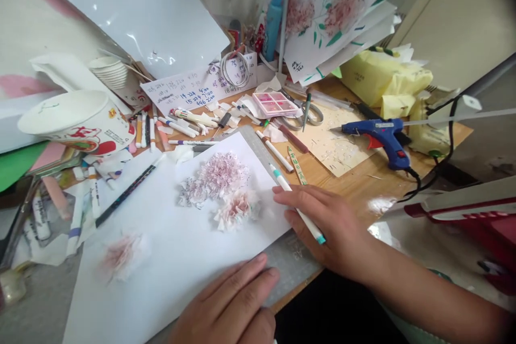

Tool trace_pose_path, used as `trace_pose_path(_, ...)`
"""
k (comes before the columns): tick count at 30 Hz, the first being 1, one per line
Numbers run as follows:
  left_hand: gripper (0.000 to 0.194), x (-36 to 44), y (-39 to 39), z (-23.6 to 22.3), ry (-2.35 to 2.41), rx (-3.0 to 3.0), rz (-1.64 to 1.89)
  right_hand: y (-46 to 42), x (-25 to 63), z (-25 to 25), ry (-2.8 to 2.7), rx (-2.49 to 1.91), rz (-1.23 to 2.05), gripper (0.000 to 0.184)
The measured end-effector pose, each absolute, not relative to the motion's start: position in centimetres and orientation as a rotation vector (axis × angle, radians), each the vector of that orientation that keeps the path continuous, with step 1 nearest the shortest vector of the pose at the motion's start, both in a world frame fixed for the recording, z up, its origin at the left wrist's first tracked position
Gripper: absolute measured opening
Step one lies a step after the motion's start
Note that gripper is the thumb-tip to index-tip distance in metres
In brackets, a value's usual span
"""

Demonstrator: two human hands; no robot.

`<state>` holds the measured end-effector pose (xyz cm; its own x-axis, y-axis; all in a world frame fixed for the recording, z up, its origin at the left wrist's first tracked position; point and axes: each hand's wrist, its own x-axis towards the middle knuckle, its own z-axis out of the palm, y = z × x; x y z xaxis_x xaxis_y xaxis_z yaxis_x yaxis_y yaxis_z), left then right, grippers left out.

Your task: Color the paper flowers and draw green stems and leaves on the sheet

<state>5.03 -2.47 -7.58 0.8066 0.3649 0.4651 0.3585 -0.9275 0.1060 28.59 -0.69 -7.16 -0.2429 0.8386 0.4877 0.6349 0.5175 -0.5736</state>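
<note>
A white sheet of paper (169, 258) lies in front of me with several pink and white paper flowers (223, 174) on it, and one faint flower (121, 255) lower left. My left hand (231, 306) lies flat on the sheet's near edge, fingers stretched out. My right hand (330, 226) rests on the sheet's right edge, fingers flat, with a white marker with a teal cap (298, 207) lying across its back between the fingers.
A blue glue gun (382, 137) lies on the wooden desk at right with its black cord. Markers (181, 126), a pink paint tray (274, 103), scissors (306, 110), paper cups (76, 118), floral cards (334, 5) and yellow bags (382, 83) crowd the back.
</note>
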Motion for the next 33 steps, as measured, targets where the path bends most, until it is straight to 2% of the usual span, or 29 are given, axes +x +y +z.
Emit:
trace_pose_path(3,0.030,5.3,-3.0,-7.9,0.588,2.974,0.824,-1.9,28.4,-7.1,-1.994,-1.183,0.312,0.027)
trace_pose_path(4,0.032,5.5,-3.2,-7.9,0.599,2.955,0.919,-2.3,28.2,-7.0,-1.984,-1.163,0.315,0.029)
trace_pose_path(5,0.039,5.6,-3.4,-7.9,0.617,2.877,1.238,-2.8,27.9,-7.0,-1.982,-1.138,0.318,0.031)
trace_pose_path(6,0.036,5.7,-3.6,-7.8,0.635,2.851,1.277,-3.2,27.6,-6.9,-1.991,-1.115,0.329,0.032)
trace_pose_path(7,0.029,5.8,-3.8,-7.7,0.652,2.895,1.008,-3.7,27.3,-6.9,-2.015,-1.079,0.343,0.032)
trace_pose_path(9,0.031,5.8,-4.3,-7.4,0.547,2.853,1.215,-4.5,27.0,-6.6,-2.091,-0.970,0.377,0.032)
trace_pose_path(14,0.032,5.8,-5.2,-7.7,0.510,2.836,1.192,-4.7,27.5,-6.6,-1.881,-0.915,0.589,0.038)
trace_pose_path(17,0.033,6.0,-5.5,-8.5,0.557,2.890,1.141,-3.4,27.7,-7.2,-1.565,-0.926,0.831,0.026)
trace_pose_path(22,0.035,6.1,-5.7,-9.4,0.647,2.934,1.109,-1.7,26.8,-8.4,-1.342,-0.995,1.018,0.014)
trace_pose_path(33,0.031,5.9,-5.4,-8.8,0.728,2.934,1.001,-1.4,26.6,-8.0,-1.402,-1.123,1.048,0.011)
